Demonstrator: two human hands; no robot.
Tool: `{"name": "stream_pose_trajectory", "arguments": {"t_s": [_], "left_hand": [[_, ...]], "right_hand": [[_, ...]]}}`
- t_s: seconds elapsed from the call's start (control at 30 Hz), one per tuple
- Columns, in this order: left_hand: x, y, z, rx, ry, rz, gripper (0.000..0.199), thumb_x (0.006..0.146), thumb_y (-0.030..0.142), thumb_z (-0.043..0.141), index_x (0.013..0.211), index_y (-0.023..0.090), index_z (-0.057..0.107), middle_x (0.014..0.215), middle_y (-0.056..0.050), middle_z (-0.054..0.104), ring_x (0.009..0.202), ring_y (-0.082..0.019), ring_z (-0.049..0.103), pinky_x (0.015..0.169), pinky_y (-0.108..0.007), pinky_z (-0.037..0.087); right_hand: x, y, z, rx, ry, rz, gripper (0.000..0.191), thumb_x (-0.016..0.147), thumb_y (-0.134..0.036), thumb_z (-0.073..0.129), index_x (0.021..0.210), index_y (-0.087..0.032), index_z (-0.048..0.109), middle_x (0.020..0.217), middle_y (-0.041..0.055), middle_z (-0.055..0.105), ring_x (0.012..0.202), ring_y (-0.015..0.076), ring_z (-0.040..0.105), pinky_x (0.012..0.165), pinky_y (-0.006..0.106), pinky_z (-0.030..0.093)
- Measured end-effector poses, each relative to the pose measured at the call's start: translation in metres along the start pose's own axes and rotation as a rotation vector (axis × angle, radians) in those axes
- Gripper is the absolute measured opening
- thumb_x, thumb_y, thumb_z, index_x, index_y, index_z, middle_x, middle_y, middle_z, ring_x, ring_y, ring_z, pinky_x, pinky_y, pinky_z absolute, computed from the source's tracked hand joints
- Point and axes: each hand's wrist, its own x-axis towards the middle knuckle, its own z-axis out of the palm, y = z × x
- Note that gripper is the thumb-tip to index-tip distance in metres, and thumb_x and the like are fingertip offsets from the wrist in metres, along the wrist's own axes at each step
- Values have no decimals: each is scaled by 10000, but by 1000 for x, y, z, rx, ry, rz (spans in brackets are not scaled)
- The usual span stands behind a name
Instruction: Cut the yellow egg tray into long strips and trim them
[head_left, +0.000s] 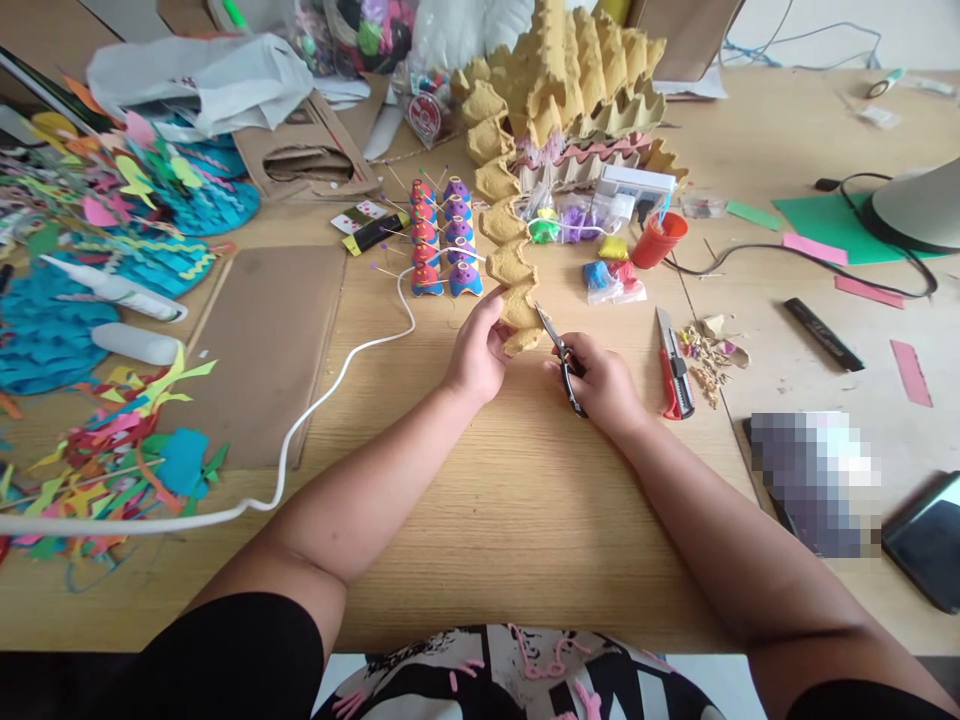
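My left hand grips the near end of a long yellow egg carton strip, thumb on its left side. The strip's cups run away from me toward the back of the table. In my right hand is a pair of scissors with black handles. Their blade tips are at the right edge of the strip, close to its last cups. Just left of the strip stand two painted egg carton rows, one red and blue, one purple and blue.
Yellow egg trays are stacked at the back. Right of my hand lie a red utility knife and wood-like shavings. A white cable crosses the left side, past cardboard and paper scraps. A red cup stands right.
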Motion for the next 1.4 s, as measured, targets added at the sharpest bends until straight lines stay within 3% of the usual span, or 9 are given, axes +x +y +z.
{"name": "stream_pose_trajectory", "arguments": {"t_s": [0.27, 0.6, 0.97, 1.2, 1.4], "left_hand": [[-3, 0, 0, 62, 9, -2, 279, 929, 424, 682, 1136, 258, 768, 867, 22, 767, 739, -97, 704, 657, -177, 539], [-7, 3, 4, 44, 36, -34, 348, 962, 415, 639, 1269, 275, 726, 798, 26, 766, 783, -130, 746, 627, -190, 546], [-6, 6, 9, 18, 77, -52, 262, 987, 413, 617, 1131, 231, 739, 765, 26, 751, 695, -110, 722, 611, -185, 554], [-4, 2, 2, 14, 39, -37, 279, 948, 429, 683, 1139, 235, 742, 745, 31, 726, 692, -112, 722, 629, -197, 557], [-4, 3, 4, 8, 51, -54, 324, 948, 453, 693, 1188, 240, 735, 749, 32, 725, 697, -109, 725, 622, -189, 551]], "right_hand": [[-2, -1, -1, 241, -38, -55, 355, 854, -545, 717, 976, -223, 631, 743, -22, 597, 640, 131, 499, 640, 265, 397], [-3, -8, -5, 363, -127, -75, 454, 840, -625, 736, 1009, -229, 594, 792, -29, 566, 689, 135, 482, 669, 280, 388], [1, -14, 1, 743, -252, 118, 497, 745, -527, 870, 1016, -243, 564, 726, -81, 449, 634, 107, 376, 595, 262, 309], [4, -15, -3, 909, -313, 223, 505, 715, -461, 890, 1023, -255, 548, 703, -96, 478, 613, 94, 414, 588, 249, 323], [4, -19, -6, 922, -341, 255, 503, 697, -468, 881, 1008, -256, 547, 693, -91, 510, 616, 105, 467, 587, 260, 356]]}}
